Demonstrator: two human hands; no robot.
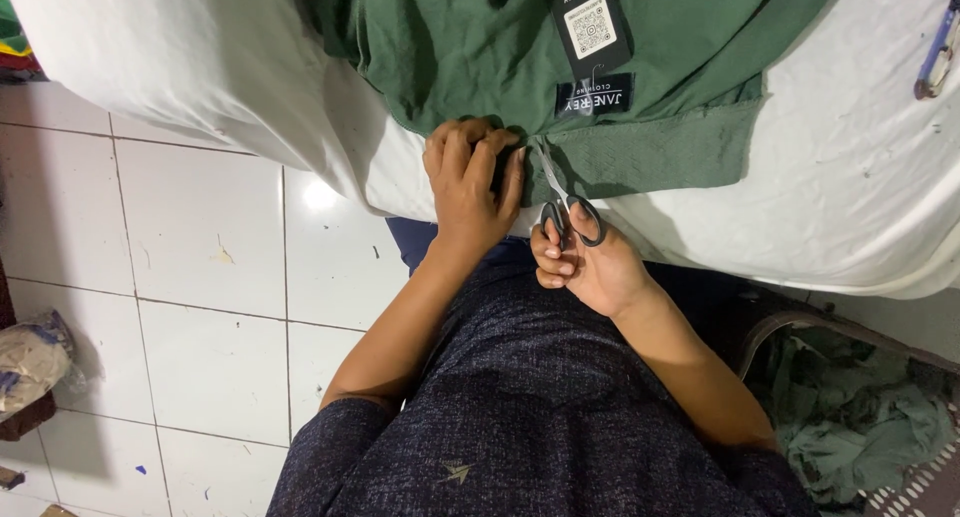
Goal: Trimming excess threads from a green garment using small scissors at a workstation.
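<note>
A green garment [480, 47] lies on a white-covered table [850, 177], with a black hang tag [592, 22] and a black sewn label [593, 95] on it. My left hand [470, 182] presses down on the garment's lower edge, fingers curled over the cloth. My right hand [590, 267] holds small black-handled scissors [562, 202], their blades pointing up at the hem right beside my left fingers.
A white tiled floor [180, 277] lies to the left. A pile of green fabric scraps [860, 427] sits in a container at lower right. A blue-handled tool [938, 52] rests at the table's far right. A crumpled bag [30, 362] lies at the left edge.
</note>
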